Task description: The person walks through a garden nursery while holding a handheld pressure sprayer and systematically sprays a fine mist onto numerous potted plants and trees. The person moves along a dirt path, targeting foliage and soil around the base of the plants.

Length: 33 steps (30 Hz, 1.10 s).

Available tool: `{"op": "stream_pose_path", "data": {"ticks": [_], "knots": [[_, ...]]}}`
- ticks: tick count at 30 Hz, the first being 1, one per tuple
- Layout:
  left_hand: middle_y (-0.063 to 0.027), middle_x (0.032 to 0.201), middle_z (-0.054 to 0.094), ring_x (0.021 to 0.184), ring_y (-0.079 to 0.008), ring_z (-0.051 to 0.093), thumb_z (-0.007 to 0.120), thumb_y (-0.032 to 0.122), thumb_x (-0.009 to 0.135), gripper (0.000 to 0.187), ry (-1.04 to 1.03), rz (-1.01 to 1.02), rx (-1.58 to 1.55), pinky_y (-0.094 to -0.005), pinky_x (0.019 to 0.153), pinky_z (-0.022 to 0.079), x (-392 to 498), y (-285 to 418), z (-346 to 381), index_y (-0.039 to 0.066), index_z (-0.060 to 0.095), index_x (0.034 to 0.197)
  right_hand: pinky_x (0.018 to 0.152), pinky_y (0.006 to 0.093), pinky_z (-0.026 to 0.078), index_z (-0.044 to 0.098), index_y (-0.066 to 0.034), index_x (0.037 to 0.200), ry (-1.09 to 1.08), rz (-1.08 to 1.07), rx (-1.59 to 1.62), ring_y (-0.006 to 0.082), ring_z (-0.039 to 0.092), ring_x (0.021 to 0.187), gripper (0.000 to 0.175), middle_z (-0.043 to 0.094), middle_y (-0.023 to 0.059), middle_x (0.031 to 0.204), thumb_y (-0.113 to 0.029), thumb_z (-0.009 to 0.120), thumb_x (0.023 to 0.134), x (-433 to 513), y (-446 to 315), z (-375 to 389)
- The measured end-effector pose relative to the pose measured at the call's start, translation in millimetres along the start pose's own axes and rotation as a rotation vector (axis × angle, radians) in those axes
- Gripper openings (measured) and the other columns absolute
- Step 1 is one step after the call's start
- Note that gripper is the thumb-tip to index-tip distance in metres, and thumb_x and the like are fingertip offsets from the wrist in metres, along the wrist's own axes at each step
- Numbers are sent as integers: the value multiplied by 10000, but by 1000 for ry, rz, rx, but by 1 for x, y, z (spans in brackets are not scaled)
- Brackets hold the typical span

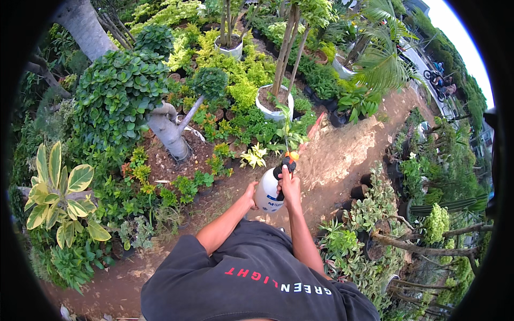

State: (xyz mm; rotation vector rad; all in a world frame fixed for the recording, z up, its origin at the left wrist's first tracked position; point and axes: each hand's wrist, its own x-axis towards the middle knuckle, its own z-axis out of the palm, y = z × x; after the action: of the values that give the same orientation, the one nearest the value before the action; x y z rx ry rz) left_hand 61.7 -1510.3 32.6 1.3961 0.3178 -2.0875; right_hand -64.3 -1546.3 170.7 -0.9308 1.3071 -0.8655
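A white plastic pump sprayer bottle (266, 189) with a black head and an orange nozzle is held in front of my body, tilted away from me. My right hand (290, 186) grips its black handle, the thumb up near the top of the head. My left hand (251, 195) is against the left side of the bottle, its fingers partly hidden behind it. The nozzle points towards leafy green plants and a small yellow-leaved plant (254, 155) at the edge of the path. Beyond them stands a white grow bag (274, 112) with several thin trunks.
A dirt path (341, 152) runs between dense plants. On the left are a thick-trunked bonsai-like tree (166, 134) and a variegated shrub (64, 200). Black pots (360, 191) and bare branches (421, 248) line the right side. People with a motorcycle (439, 84) are far off, upper right.
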Motion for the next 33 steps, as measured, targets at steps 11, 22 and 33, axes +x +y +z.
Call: {"op": "stream_pose_path", "data": {"ticks": [11, 22, 33], "knots": [[-118, 1266, 558, 1165, -289, 504, 361, 614, 850, 653, -13, 13, -49, -481, 884, 354, 5, -1, -25, 140, 532, 1265, 408, 241, 376, 548, -11, 808, -3, 62, -9, 86, 450, 429, 445, 456, -19, 541, -436, 565, 937, -3, 7, 16], [-135, 1225, 587, 1101, -314, 566, 371, 610, 853, 656, -125, 65, -128, -543, 911, 422, 11, 7, -36, 116, 559, 1241, 413, 236, 373, 539, -20, 789, 38, -14, 34, 77, 427, 423, 453, 437, -29, 524, -446, 550, 943, -8, 13, 28], [-144, 1298, 543, 1171, -302, 513, 394, 619, 845, 662, -82, -23, -100, -503, 908, 388, 24, 9, -41, 142, 529, 1284, 392, 239, 357, 556, -23, 765, 45, -16, -11, 72, 439, 408, 451, 445, -28, 498, -439, 558, 940, -5, 13, 32]]}}
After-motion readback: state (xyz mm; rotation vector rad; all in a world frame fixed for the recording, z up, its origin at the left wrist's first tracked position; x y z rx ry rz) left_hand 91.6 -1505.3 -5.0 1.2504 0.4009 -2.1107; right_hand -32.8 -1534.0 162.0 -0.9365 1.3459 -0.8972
